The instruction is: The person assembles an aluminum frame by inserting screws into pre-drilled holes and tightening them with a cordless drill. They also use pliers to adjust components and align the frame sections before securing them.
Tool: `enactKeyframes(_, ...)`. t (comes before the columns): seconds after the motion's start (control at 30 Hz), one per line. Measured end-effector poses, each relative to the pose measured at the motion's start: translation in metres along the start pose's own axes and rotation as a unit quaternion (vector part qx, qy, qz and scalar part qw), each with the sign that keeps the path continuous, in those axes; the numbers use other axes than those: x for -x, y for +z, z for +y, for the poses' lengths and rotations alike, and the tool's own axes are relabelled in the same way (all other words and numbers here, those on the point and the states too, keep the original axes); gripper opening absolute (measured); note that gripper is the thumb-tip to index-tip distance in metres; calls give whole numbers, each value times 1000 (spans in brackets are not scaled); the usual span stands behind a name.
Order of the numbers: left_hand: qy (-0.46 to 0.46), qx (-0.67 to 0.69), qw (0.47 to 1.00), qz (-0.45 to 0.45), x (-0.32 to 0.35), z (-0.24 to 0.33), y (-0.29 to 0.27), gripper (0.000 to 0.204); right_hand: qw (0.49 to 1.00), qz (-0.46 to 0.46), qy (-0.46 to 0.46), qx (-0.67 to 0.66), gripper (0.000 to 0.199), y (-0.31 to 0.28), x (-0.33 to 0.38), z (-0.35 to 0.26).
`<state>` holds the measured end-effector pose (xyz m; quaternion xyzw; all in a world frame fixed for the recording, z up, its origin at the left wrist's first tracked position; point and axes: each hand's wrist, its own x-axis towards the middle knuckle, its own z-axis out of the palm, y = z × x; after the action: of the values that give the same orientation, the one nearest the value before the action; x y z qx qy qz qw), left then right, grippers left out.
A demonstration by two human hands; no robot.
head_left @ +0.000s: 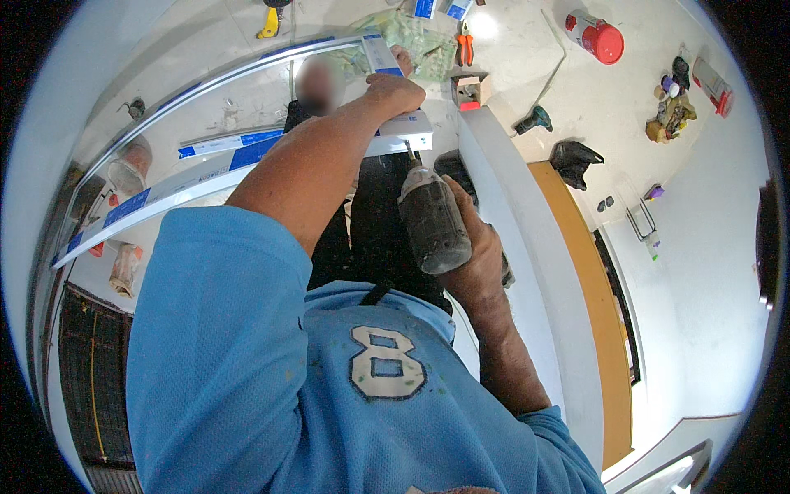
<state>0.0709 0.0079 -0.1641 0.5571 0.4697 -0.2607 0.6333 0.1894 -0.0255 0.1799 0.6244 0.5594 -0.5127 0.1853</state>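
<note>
A long white metal frame (183,183) with blue protective film runs from the left to a corner in front of me. My left hand (397,95) is closed over the short end rail near that corner, with its arm stretched across the frame. In my right hand (481,247) is a worn, dusty power drill (434,222), its grip mostly hidden by the hand. The drill's bit points away from me and meets the side of the frame's corner, or comes very close. My fingers wrap round the drill from the right.
Right of the drill runs a white ledge (514,189) beside a tan board (588,305). On the floor beyond lie orange-handled pliers (466,48), a small open box (469,90), a green power tool (536,120), a black plastic bag (573,162) and a red-and-white bucket (607,43).
</note>
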Motion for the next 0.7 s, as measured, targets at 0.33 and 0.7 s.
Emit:
enactKeyframes(0.33, 28, -5, 1000, 13, 10, 0, -5, 45, 1000, 4, -3, -19, 78, 2, -3, 2)
enactKeyframes(0.7, 32, 19, 999, 5, 13, 0, -4, 45, 1000, 7, -26, -8, 66, 0, -4, 4)
